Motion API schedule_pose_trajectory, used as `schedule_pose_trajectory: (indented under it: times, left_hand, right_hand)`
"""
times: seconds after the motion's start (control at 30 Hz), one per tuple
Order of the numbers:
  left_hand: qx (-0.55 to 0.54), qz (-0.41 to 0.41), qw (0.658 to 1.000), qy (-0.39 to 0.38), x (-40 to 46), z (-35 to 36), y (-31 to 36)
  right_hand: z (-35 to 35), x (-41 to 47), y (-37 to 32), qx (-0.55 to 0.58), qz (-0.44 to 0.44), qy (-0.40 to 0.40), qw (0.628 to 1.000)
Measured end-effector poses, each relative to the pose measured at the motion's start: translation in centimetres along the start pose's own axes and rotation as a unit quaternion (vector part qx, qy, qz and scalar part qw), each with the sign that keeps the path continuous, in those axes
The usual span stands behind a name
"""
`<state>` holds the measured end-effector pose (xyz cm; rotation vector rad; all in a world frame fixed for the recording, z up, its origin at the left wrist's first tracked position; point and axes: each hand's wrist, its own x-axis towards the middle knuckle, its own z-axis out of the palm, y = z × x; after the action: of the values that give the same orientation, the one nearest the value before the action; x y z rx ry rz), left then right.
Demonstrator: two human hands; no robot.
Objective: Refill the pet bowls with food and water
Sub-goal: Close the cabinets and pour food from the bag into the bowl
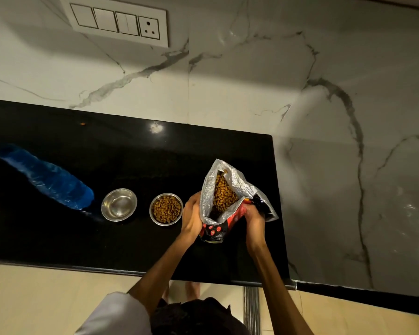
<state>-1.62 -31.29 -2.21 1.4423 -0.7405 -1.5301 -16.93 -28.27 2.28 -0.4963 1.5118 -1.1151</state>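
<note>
An open pet food bag, silver inside with a red and black outside, stands upright on the black counter with brown kibble showing in its mouth. My left hand grips the bag's left edge and my right hand grips its right edge. Just left of the bag sits a steel bowl full of kibble. Another steel bowl further left looks shiny inside; I cannot tell whether it holds water. A blue plastic water bottle stands at the far left.
A marble wall rises behind the counter, with a switch and socket panel at upper left. The counter ends just right of the bag, beside another marble wall. Its front edge runs along the bottom above a tiled floor.
</note>
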Motion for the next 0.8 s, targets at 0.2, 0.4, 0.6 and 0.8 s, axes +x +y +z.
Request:
schedule_pose_trajectory:
  times: [0.2,0.4,0.6,0.8]
  left_hand:
    - [0.016,0.015,1.000,0.019,-1.6,0.1,0.8]
    - [0.003,0.030,0.999,0.046,-2.7,0.1,1.6]
    - [-0.027,0.049,0.998,0.042,-3.5,0.0,2.3]
    - [-0.041,0.069,0.995,0.056,-4.8,-0.2,2.9]
  right_hand:
    - [-1.1,-1.3,0.4,-0.052,-0.067,0.009,0.996]
    - [-2.1,-2.5,0.6,-0.072,-0.097,0.027,0.992]
    - [-2.0,-3.5,0.3,-0.059,-0.088,0.021,0.994]
    - [-0.9,-4.9,-0.7,-0.062,-0.137,0.005,0.989]
